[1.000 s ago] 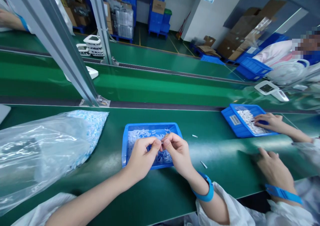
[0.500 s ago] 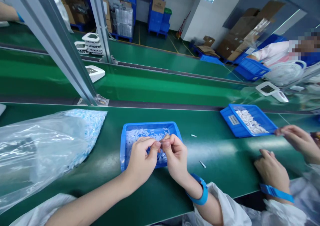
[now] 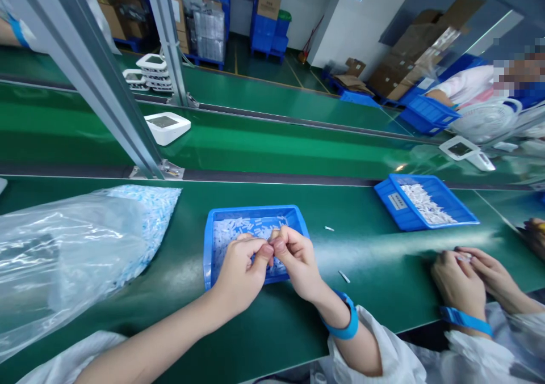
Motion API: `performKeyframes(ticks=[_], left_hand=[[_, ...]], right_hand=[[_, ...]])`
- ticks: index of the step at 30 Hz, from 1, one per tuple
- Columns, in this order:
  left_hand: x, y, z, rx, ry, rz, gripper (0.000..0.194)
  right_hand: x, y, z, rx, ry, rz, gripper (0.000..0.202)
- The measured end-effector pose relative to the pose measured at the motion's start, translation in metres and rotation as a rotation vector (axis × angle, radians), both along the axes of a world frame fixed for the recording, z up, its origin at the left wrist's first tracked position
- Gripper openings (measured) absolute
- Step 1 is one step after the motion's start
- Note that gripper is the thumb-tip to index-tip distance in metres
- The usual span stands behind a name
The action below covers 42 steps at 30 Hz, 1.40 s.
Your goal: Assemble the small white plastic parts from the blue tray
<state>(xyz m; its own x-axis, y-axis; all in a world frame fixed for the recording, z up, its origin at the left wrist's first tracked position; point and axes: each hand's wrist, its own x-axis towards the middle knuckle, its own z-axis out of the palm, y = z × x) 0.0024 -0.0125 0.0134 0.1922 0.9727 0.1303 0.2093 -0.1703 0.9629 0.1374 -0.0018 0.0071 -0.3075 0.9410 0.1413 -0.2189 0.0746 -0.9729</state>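
Note:
Over a blue bin (image 3: 208, 248) of small whitish plastic pieces (image 3: 232, 226), my two hands meet fingertip to fingertip. My left hand (image 3: 244, 268) is closed, thumb and forefinger pinched together. My right hand (image 3: 298, 262) is pinched as well, its fingertips against those of the left. Whatever lies between the fingers is too small and too covered to name. To the right of the bin, two small white pieces lie on the green table: one farther back (image 3: 329, 228) and one nearer (image 3: 344, 277).
A clear plastic bag (image 3: 85, 231) of pale blue and white pieces lies at left. Another blue bin (image 3: 394, 208) with white parts stands at right, near a co-worker's hands (image 3: 462, 279). Behind a metal post (image 3: 106, 89), a conveyor carries a white device (image 3: 168, 127).
My hands stay pinched together, the right shifting slightly left. The co-worker's far hand has come from the right bin's edge to their other hand. The white device has slid rightward on the conveyor.

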Motion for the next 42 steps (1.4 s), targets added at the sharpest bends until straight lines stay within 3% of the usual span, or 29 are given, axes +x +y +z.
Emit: performKeyframes(ticks=[6,15,22,31,37,42], left_hand=[[-0.002,0.001,-0.004,-0.115,-0.202,-0.102,0.052],[-0.001,0.003,-0.002,-0.207,-0.208,-0.182,0.046],[-0.003,0.007,-0.001,-0.216,-0.203,-0.099,0.040],[-0.003,-0.001,0.008,0.030,-0.077,-0.254,0.043],[-0.004,0.000,0.008,0.032,-0.132,-0.236,0.040],[-0.002,-0.002,0.008,0.080,-0.089,-0.249,0.036]], right_hand=[[0.007,0.001,0.004,0.021,0.010,-0.039,0.031],[0.025,0.008,0.017,0.102,-0.197,-0.084,0.022],[0.059,0.019,0.026,0.176,-0.283,-0.220,0.007],[0.043,0.008,0.025,0.423,-0.242,-0.038,0.009],[0.041,0.006,0.025,0.450,-0.265,0.015,0.013],[0.034,-0.001,0.015,0.391,-0.239,-0.038,0.018]])
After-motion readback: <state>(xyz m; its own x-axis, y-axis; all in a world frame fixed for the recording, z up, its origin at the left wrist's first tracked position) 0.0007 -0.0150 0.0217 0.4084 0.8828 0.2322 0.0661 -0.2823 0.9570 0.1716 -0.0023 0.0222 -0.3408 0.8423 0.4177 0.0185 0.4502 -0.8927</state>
